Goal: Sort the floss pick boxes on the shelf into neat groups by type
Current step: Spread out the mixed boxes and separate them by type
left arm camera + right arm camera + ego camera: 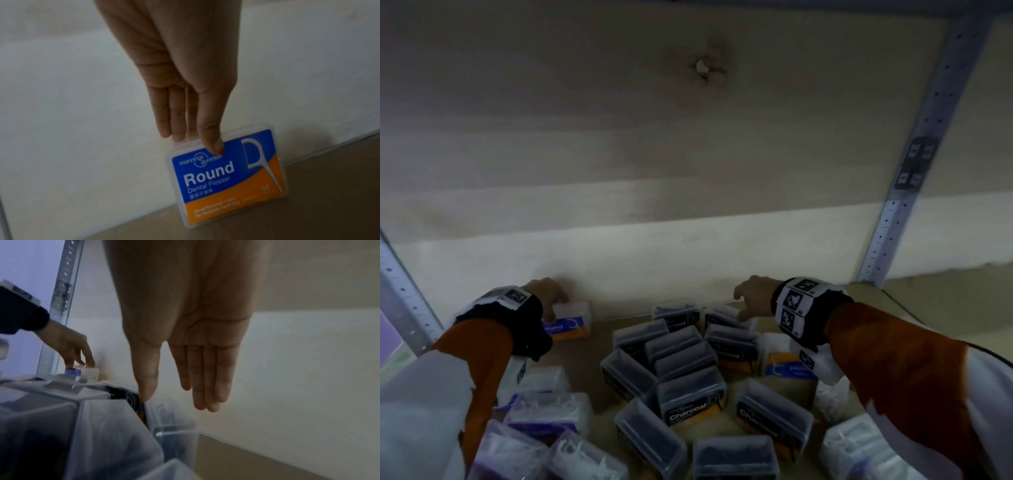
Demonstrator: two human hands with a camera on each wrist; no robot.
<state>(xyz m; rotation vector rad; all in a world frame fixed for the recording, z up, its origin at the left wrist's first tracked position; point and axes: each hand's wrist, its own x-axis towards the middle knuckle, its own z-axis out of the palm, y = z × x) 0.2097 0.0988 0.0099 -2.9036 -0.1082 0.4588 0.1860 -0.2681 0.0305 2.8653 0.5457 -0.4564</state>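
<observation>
My left hand (551, 303) pinches the top edge of a blue-and-orange "Round" floss box (570, 325) (228, 175), thumb on the label and fingers behind. The box stands upright on the shelf against the back wall, at the back left. My right hand (743, 313) (176, 400) is open with straight fingers. Its thumb touches the rearmost black "Charcoal" box (724, 317) (172, 426) at the back right. Several Charcoal boxes (688, 363) lie jumbled in the middle. Purple-labelled boxes (548, 411) are at the front left, and a second Round box (782, 365) lies under my right forearm.
Perforated metal uprights stand at the left (400, 298) and right (890, 233) of the bay. The pale back wall (654, 260) is close behind both hands. A strip of bare shelf board (602, 329) lies between the Round box and the Charcoal pile. Clear boxes of white picks (856, 445) sit front right.
</observation>
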